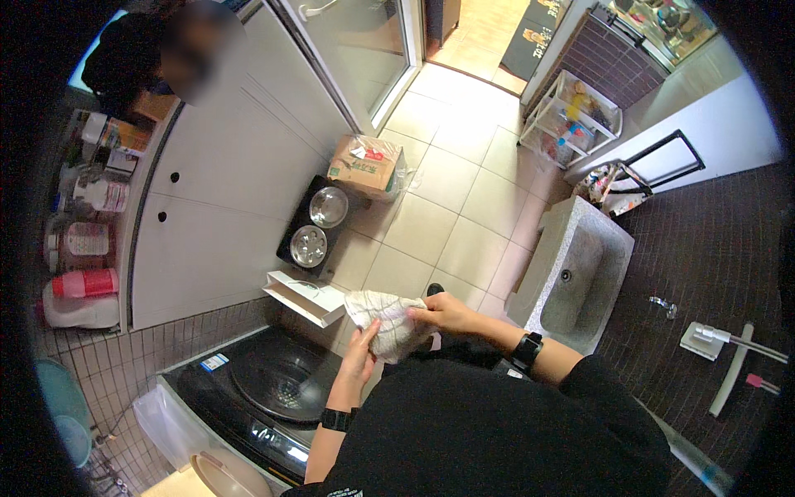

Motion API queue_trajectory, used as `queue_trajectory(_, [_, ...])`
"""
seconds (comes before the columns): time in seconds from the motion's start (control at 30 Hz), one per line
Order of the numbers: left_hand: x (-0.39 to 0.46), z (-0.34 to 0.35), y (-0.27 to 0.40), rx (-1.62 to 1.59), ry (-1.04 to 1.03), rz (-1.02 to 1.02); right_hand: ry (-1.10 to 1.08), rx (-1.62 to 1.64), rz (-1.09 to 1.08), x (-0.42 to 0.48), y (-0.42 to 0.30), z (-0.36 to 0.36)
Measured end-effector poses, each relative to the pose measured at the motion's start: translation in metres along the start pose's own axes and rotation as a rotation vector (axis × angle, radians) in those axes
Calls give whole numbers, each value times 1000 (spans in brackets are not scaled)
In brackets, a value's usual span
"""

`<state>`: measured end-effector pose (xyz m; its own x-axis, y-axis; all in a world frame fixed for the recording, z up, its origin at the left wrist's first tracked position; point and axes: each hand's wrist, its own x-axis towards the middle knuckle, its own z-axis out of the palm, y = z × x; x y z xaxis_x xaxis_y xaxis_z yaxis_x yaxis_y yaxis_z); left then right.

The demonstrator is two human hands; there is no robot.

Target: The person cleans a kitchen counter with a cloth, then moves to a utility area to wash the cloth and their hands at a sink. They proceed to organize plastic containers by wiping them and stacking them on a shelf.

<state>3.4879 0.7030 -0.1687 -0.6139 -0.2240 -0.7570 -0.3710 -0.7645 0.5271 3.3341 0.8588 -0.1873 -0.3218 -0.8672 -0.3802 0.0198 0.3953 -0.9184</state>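
Note:
A pale checked cloth (386, 323) is held between both hands in front of my body. My left hand (360, 355) grips its lower left side, the thumb lying on top of the fabric. At the cloth's upper right edge, my right hand (438, 312) pinches it between thumb and fingers. The cloth looks bunched, and parts of my fingers are hidden by it. Just left of the cloth, a white paper bag (304, 297) stands by the washing machine. A black band is on each wrist.
A black top-loading washing machine (279, 379) is at lower left, a stone sink (581, 273) at right. Ahead on the tiles are a cardboard box (366, 164) and a black stand with two metal bowls (308, 246). Bottles line a shelf at left; a person (124, 59) is beyond it.

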Motion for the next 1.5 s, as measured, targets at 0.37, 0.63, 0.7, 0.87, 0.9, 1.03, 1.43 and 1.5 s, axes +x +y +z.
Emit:
queue_trajectory(0.37, [0, -14, -16, 8, -133, -369, -312, 670, 113, 3, -58, 4])
queue_trajectory(0.63, [-4, 0, 23, -363, -152, 193, -25, 878, 132, 14, -26, -8])
queue_trajectory(0.7, [-4, -14, 24, -515, -125, 210, 3, 758, 151, 7, -39, -22])
queue_trajectory(0.87, [4, -26, 8, -470, -112, 278, 10, 537, 13, 9, -13, -30])
queue_trajectory(0.9, [1, -22, 10, -470, -89, 288, 30, 550, 36, 6, -18, -33])
queue_trajectory(1.03, [-2, -21, 16, -348, 73, 366, 83, 598, 9, 8, -20, -38])
queue_trajectory(1.43, [3, -45, 36, 71, 237, 588, 281, 502, -84, 13, -13, -65])
queue_trajectory(1.5, [-4, -32, 60, 180, 255, 596, 281, 467, -155, 11, -32, -78])
